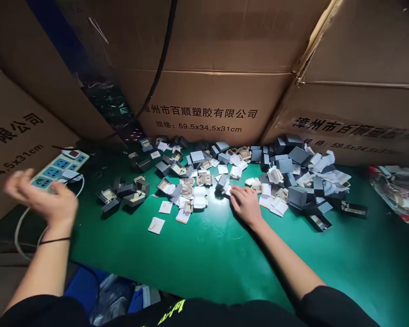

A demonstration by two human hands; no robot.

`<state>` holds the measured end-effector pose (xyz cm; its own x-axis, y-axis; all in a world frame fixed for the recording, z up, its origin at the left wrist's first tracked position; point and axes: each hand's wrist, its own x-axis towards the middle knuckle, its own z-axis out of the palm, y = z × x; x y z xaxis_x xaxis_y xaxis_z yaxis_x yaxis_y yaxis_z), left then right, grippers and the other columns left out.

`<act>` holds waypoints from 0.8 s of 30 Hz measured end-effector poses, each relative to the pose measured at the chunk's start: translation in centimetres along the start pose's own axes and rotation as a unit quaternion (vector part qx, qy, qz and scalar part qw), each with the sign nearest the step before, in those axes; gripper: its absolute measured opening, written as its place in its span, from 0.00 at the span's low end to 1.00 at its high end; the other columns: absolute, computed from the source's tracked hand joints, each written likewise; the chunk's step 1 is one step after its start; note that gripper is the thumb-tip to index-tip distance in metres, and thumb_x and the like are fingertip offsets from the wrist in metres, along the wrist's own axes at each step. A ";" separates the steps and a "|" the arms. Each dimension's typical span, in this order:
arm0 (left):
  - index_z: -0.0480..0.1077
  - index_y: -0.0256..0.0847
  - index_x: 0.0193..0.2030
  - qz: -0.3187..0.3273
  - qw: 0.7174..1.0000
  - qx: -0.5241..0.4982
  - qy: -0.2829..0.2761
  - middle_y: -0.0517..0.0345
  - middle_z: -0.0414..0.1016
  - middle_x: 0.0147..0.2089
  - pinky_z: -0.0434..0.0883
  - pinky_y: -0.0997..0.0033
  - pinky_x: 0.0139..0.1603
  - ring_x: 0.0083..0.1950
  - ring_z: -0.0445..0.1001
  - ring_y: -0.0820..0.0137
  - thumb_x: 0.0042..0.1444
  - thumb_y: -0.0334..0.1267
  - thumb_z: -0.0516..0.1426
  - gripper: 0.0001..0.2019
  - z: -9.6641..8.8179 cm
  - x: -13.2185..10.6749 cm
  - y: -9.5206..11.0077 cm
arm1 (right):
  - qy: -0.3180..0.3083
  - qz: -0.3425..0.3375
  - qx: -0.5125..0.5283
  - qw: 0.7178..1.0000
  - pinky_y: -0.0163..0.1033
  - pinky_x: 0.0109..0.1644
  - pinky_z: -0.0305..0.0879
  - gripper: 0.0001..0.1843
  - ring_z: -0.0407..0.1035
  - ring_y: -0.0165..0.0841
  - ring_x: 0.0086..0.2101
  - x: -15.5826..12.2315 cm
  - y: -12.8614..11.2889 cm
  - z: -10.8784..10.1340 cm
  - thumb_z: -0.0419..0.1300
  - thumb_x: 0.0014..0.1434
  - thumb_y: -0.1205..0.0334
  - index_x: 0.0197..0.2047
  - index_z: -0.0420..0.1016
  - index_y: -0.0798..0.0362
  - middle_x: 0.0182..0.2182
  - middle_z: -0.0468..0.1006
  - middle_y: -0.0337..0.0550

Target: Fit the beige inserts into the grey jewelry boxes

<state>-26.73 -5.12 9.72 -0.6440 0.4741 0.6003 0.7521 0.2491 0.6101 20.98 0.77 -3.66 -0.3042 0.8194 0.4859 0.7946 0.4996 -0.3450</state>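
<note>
My left hand (46, 195) is raised at the left, in front of the power strip, with its fingers apart and slightly blurred; nothing shows in it. Out on the green table, my right hand (246, 203) has its fingertips at an open small grey box (221, 182) with white lining, gripping its right side. The fingers partly hide that box. Left of it is a heap of white box inserts (194, 195), and a flat white card (156, 225) lies nearer to me. Several open grey boxes (136, 197) with pale inserts sit farther left.
A pile of grey boxes and white inserts (298, 197) covers the right part of the green table (204, 254). Large cartons (204, 100) wall the back. A power strip (59, 168) with cables stands left; a black cable (162, 59) hangs down. At far right lies a plastic bag (400, 190).
</note>
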 end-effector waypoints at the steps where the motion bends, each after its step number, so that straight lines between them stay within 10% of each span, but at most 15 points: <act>1: 0.61 0.41 0.56 0.092 0.996 0.005 0.010 0.43 0.59 0.64 0.50 0.47 0.69 0.68 0.54 0.54 0.44 0.38 0.56 0.29 0.9 -2.2 1.2 | -0.008 0.008 0.011 1.000 0.51 0.50 0.60 0.12 0.68 0.42 0.42 0.0 0.1 0.0 0.53 0.63 0.59 0.44 0.76 0.50 0.49 0.78 0.45; 4: 0.64 0.44 0.57 0.235 0.957 -0.018 -0.168 0.46 0.62 0.64 0.55 0.49 0.68 0.67 0.58 0.55 0.52 0.44 0.55 0.25 4.6 -8.3 5.0 | -0.020 0.030 0.062 0.997 0.50 0.48 0.63 0.14 0.68 0.42 0.43 0.0 0.5 0.1 0.51 0.63 0.58 0.45 0.76 0.50 0.50 0.78 0.46; 9: 0.62 0.47 0.64 0.249 0.868 0.067 -0.424 0.43 0.56 0.69 0.44 0.28 0.64 0.71 0.44 0.38 0.53 0.58 0.55 0.33 10.2 -14.0 10.7 | -0.021 0.036 0.134 0.990 0.50 0.50 0.66 0.15 0.71 0.42 0.45 0.0 1.2 -0.1 0.50 0.64 0.58 0.44 0.76 0.50 0.49 0.78 0.46; 15: 0.71 0.53 0.55 0.357 0.815 0.004 -0.456 0.54 0.75 0.54 0.38 0.29 0.66 0.71 0.46 0.44 0.53 0.51 0.59 0.22 11.0 -18.8 14.6 | -0.007 0.029 0.056 0.998 0.51 0.47 0.65 0.15 0.69 0.42 0.41 -0.4 0.5 -0.5 0.49 0.64 0.62 0.45 0.76 0.50 0.50 0.77 0.46; 24: 0.76 0.47 0.33 0.246 0.878 -0.092 -0.401 0.55 0.81 0.40 0.54 0.44 0.66 0.66 0.61 0.54 0.58 0.43 0.56 0.08 12.0 -19.6 14.6 | 0.027 0.063 0.071 0.995 0.50 0.49 0.65 0.15 0.70 0.43 0.43 -0.5 0.8 -0.4 0.49 0.64 0.59 0.41 0.77 0.52 0.47 0.79 0.48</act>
<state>-1.50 -0.64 0.66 0.1138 0.9462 0.3028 0.8284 -0.2586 0.4969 21.95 0.64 -3.82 -0.1746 0.8639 0.4724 0.7420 0.4309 -0.5136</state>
